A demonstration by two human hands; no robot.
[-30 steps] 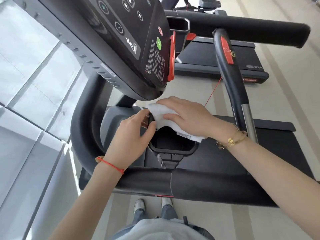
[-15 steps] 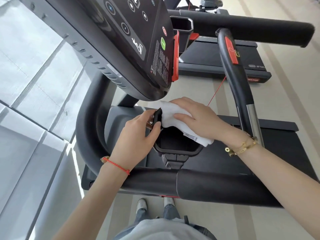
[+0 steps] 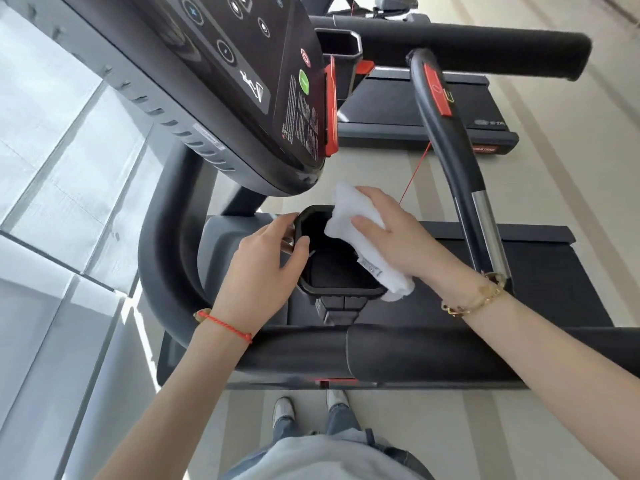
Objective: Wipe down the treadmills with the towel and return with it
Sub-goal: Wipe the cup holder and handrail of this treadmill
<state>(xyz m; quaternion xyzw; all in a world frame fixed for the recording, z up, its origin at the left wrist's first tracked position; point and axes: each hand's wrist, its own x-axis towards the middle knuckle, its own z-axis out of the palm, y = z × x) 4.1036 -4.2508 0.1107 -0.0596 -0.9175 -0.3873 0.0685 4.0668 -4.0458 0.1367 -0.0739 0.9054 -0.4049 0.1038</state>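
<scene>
I stand at a black treadmill whose console (image 3: 242,81) hangs above a black cup holder (image 3: 332,261). My right hand (image 3: 398,237) presses a folded white towel (image 3: 349,216) against the holder's right rim; the towel's lower end with a small label sticks out below my palm. My left hand (image 3: 263,271) grips the holder's left rim, thumb over the edge. The padded front handlebar (image 3: 398,355) runs across below both wrists. The running belt (image 3: 554,271) lies under my right forearm.
A curved side handle (image 3: 446,133) with a red patch rises to the right of the towel. A second treadmill (image 3: 415,102) stands beyond, with a thick black bar (image 3: 485,46) above it. Glass panels (image 3: 52,168) fill the left side. Beige floor stretches to the right.
The towel under my right hand has slid from the holder's left corner over to its right rim. My left hand keeps its hold on the left rim. The camera has shifted slightly.
</scene>
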